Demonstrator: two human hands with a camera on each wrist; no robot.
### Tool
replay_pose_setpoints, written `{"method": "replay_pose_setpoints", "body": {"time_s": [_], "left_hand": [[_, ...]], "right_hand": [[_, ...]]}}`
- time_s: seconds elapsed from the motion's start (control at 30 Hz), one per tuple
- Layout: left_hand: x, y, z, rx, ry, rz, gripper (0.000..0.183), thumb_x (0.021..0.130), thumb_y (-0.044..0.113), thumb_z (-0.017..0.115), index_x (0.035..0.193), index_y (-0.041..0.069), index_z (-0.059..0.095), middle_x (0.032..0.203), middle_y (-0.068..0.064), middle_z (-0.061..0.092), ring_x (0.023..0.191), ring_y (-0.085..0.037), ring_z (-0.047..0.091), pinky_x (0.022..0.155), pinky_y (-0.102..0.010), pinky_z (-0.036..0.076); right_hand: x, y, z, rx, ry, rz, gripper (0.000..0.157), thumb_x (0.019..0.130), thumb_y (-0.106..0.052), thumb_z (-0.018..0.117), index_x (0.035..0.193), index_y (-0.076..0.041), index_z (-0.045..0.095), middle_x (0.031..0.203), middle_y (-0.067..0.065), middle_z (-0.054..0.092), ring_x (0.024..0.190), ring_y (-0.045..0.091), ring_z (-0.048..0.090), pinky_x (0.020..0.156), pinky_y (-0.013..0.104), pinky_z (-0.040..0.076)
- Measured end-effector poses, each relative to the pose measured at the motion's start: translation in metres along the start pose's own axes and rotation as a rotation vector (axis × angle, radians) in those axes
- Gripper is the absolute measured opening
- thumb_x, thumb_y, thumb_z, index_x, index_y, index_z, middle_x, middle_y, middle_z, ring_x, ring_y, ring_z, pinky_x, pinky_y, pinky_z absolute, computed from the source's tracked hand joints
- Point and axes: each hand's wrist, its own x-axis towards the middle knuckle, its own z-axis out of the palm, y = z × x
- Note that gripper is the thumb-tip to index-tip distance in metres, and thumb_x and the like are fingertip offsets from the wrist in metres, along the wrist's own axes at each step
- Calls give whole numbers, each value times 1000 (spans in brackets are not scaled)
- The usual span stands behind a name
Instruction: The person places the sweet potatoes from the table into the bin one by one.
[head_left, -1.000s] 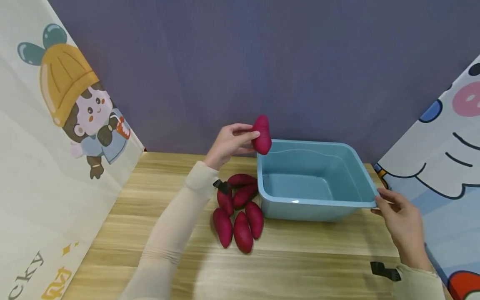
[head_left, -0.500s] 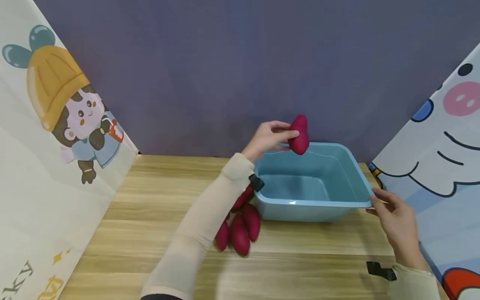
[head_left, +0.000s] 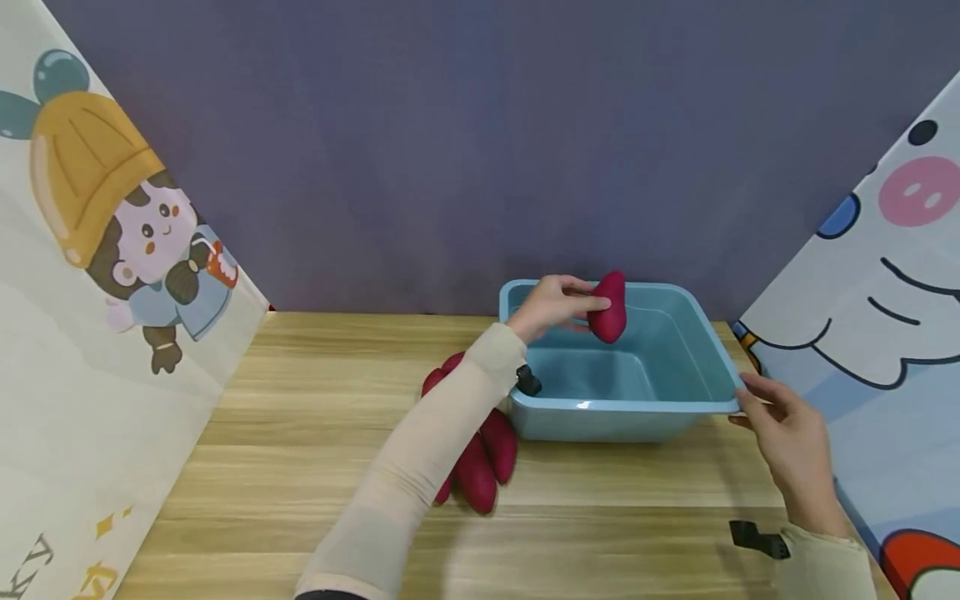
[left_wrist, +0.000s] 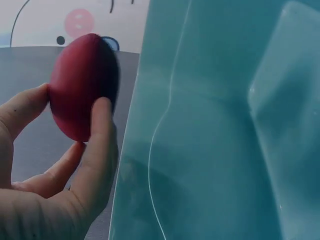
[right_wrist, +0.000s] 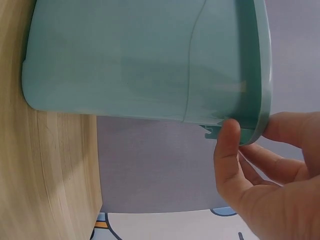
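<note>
Vs 1.0 s ago: left hand [head_left: 553, 307] has moved right, taking a red-skinned sweet potato [head_left: 609, 310] from the bin's left end to over its opening, and sits lower than 0.5 s ago. Right hand [head_left: 791, 433] unchanged, thumb and fingers pinching the rim of the light-blue plastic bin [head_left: 626, 407] at its near right corner. Left thumb and fingers pinch the potato around its middle, clear of the bin walls

Potato: deep magenta-red, smooth, stubby, fatter at the lower end, near upright with a slight lean. Left wrist view shows it as an oval, one side in dark shadow

Other sweet potatoes [head_left: 476, 475] lie clustered on the wood-grain tabletop [head_left: 622, 517] left of the bin; left sleeve [head_left: 420, 454] now covers more of them, can't count

Writing: grey "ky" [head_left: 33, 560] on the left wall panel [head_left: 67, 400], gold character [head_left: 96, 581] beside it cut by the frame edge
</note>
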Motion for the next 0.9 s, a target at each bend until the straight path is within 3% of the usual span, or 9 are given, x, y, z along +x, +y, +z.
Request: {"method": "replay_pose_setpoints", "body": {"time_s": [0.43,0.67,0.9], "left_hand": [[0,-4,-3,-6,-53,-72,44,86,17,82,121,-3,63,106,-8,66,104,-40,67,73,-43,63],[-2,-3,-4,-12,-60,-76,57,87,17,81,133,-7,57,109,-7,65,95,-27,68,76,-40,62],[-7,2,-3,-61,-53,-62,37,88,15,80,119,2,65,110,-9,66,93,-25,69,76,-42,62]], "right_hand": [[2,3,3,-72,14,11,47,103,-20,57,141,6,50,114,-16,55,83,-4,64,68,15,57],[1,4,2,-65,2,-2,47,103,-20,57,142,6,50,114,-15,56,83,-3,64,70,15,57],[-1,3,3,-52,-2,-8,46,103,-19,57,142,4,50,111,-15,57,83,-2,63,70,14,56]]}}
